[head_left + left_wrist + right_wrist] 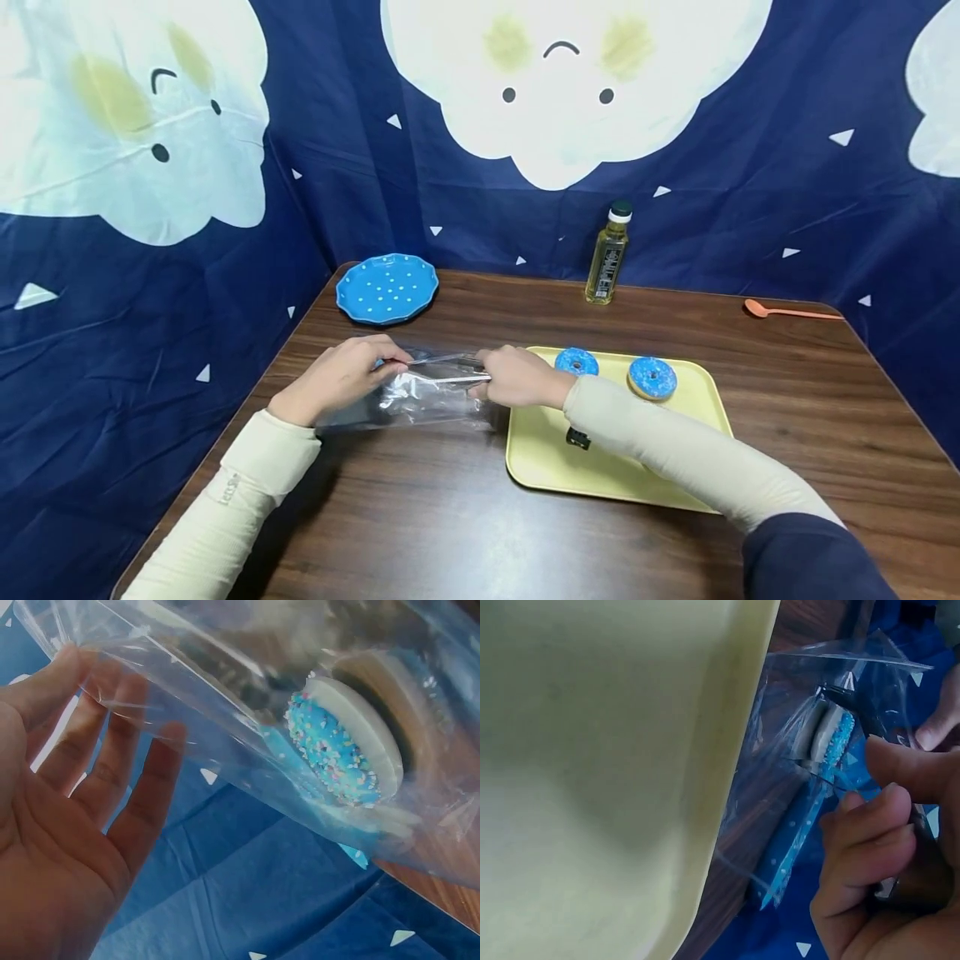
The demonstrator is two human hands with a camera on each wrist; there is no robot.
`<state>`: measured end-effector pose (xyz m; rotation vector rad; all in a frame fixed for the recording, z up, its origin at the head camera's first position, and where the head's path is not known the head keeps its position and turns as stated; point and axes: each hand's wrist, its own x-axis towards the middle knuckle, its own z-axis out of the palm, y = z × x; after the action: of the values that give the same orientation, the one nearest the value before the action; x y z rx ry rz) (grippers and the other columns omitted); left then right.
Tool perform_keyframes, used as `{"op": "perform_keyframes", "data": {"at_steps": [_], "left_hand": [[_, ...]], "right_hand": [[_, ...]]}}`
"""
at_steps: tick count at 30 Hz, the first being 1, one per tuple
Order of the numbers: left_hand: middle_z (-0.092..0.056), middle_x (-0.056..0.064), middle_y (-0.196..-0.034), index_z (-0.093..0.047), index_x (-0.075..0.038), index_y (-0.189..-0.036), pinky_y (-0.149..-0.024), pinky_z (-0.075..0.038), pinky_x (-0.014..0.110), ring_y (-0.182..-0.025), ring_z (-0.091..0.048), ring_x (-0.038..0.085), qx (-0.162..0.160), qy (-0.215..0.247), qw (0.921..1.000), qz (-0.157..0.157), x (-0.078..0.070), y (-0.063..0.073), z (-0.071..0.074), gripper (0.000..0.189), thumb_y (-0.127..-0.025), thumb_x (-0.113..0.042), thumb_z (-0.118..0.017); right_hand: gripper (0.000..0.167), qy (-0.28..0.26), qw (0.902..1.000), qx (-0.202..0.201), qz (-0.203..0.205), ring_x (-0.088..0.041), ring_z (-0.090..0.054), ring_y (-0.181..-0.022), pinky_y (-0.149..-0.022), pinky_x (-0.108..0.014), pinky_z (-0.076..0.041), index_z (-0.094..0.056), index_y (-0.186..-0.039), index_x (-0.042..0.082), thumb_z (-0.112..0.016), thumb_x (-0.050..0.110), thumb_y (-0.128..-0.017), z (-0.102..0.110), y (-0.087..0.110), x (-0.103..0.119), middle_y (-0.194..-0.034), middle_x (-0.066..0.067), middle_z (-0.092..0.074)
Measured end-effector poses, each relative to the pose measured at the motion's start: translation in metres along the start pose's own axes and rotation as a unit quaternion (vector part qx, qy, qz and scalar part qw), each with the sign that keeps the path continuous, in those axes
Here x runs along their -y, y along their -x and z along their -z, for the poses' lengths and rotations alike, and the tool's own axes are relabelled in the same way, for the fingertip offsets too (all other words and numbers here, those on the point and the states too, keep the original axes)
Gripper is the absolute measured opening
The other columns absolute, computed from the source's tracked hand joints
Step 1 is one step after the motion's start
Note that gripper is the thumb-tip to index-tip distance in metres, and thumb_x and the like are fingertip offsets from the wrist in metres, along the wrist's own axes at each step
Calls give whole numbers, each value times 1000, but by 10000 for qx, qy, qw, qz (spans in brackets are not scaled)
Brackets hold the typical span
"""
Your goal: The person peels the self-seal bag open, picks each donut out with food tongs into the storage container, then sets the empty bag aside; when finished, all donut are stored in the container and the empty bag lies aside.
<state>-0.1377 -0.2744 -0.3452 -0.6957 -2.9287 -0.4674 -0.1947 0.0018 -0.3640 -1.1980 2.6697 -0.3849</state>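
Observation:
My left hand (pixel 341 377) pinches the edge of a clear plastic bag (pixel 435 407) between thumb and forefinger; its other fingers spread behind the film in the left wrist view. Inside the bag is a doughnut (pixel 330 754) with blue icing and sprinkles, standing on edge. My right hand (pixel 521 377) is at the bag's right side, fingers curled round what look like dark tongs (pixel 851 705). In the right wrist view their slim arms reach to either side of the doughnut. Film glare blurs whether they touch it.
A yellow tray (pixel 540 467) lies under my right forearm, with two blue-iced doughnuts (pixel 652 377) visible on it. A blue dotted plate (pixel 386 289) is at the back left. An oil bottle (pixel 606 258) stands at the back; an orange spoon (pixel 787 311) lies back right.

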Motion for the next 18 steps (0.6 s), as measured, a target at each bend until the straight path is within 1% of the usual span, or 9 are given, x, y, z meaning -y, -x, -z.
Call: {"op": "perform_keyframes", "data": {"at_steps": [4,6,7,10,11,13,16,17,18], "left_hand": [[-68,-8,-102,-77,-17,-111,-73,-53,40,-85,-62,11,109,0,9999,-30,-4,-1,-1,17,-97,-21,-69],[-68,-8,-102,-77,-17,-111,-72,-53,39,-85,-62,10,135,-2,9999,1,-5,-1,0,17,-97,-22,-69],[-68,-8,-101,-77,-17,-111,-72,-53,39,-85,-62,10,134,0,9999,8,-5,-1,0,16,-97,-22,-70],[-69,-8,-102,-77,-17,-110,-74,-53,39,-87,-63,11,121,-12,9999,-26,-3,-2,-1,16,-97,-21,-70],[-69,-8,-102,-78,-17,-110,-74,-53,40,-87,-63,11,121,-30,9999,-39,-2,-1,-2,15,-97,-21,-70],[-69,-8,-101,-78,-17,-109,-76,-53,39,-87,-63,11,124,-45,9999,-29,0,-1,-3,15,-97,-20,-70],[-69,-7,-102,-78,-15,-109,-77,-53,40,-88,-63,11,98,-48,9999,10,4,-1,-3,15,-96,-17,-71],[-69,-7,-102,-78,-15,-109,-77,-53,39,-88,-63,11,93,-52,9999,29,5,-1,-2,15,-96,-17,-71],[-69,-7,-102,-78,-15,-109,-76,-53,40,-87,-63,11,79,-37,10000,40,5,-1,-1,15,-96,-16,-71]], "right_hand": [[60,12,10000,-21,-42,-28,-71,-94,-83,-40,-56,-56,-138,-3,-66,40,-98,-7,-8,4,-113,-16,-71],[60,53,10000,-61,-37,-28,-71,-92,-80,-40,-57,-56,-138,-3,-64,41,-98,-11,-10,6,-110,-16,-71],[57,102,9999,-110,-17,-27,-71,-89,-78,-40,-57,-59,-135,-2,-64,42,-98,-13,-11,6,-106,-15,-72],[50,261,9991,-331,66,-23,-70,-77,-69,-39,-57,-64,-127,1,-65,41,-97,-15,-12,6,-93,-11,-73],[45,315,9987,-392,86,-21,-69,-72,-67,-39,-57,-66,-121,2,-66,40,-97,-15,-11,5,-87,-10,-72],[41,348,9981,-494,130,-18,-64,-64,-63,-37,-56,-68,-116,3,-68,38,-96,-13,-9,3,-81,-7,-69],[37,340,9979,-528,132,-16,-60,-59,-60,-37,-54,-69,-112,4,-70,37,-94,-6,-3,-2,-77,-5,-68],[37,340,9979,-545,119,-17,-61,-60,-60,-38,-54,-69,-111,4,-71,37,-94,-3,0,-4,-78,-6,-68],[40,345,9977,-567,94,-18,-64,-62,-61,-39,-55,-69,-113,4,-72,38,-93,0,4,-7,-82,-7,-70]]}}
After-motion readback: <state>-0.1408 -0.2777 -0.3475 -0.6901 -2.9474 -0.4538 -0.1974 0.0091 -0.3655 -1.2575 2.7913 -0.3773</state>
